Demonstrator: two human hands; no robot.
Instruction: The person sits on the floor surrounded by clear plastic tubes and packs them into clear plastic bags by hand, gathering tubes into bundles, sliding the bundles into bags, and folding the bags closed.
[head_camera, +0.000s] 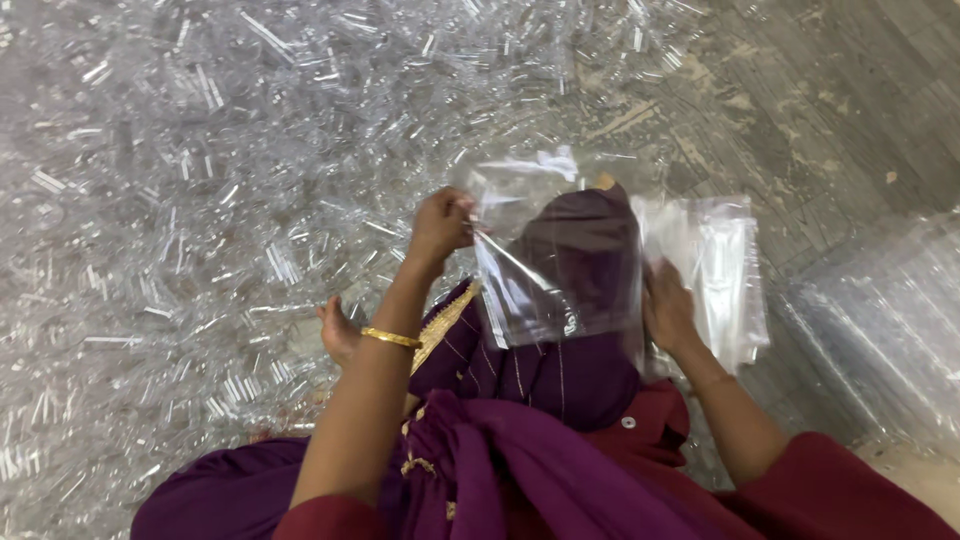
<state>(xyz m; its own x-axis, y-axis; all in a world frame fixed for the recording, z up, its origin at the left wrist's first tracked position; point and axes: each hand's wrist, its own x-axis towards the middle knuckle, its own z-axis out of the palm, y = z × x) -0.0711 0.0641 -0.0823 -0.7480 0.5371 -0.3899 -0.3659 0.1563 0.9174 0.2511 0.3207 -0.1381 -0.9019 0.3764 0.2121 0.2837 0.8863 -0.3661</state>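
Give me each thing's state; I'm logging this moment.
Clear bag: held up over the knee, mouth pinched.
Left hand: pinching the clear bag's edge.
Right hand: resting on the bag stack.
Bag stack: lying flat.
Tube heap: spread loose on the floor.

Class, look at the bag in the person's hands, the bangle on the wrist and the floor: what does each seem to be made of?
Bag: thin clear plastic film, glossy; the purple cloth shows through it.
Bangle: looks like polished gold-coloured metal; it is yellow and shiny.
Floor: probably worn wood planks, dull grey with scuffed patches.
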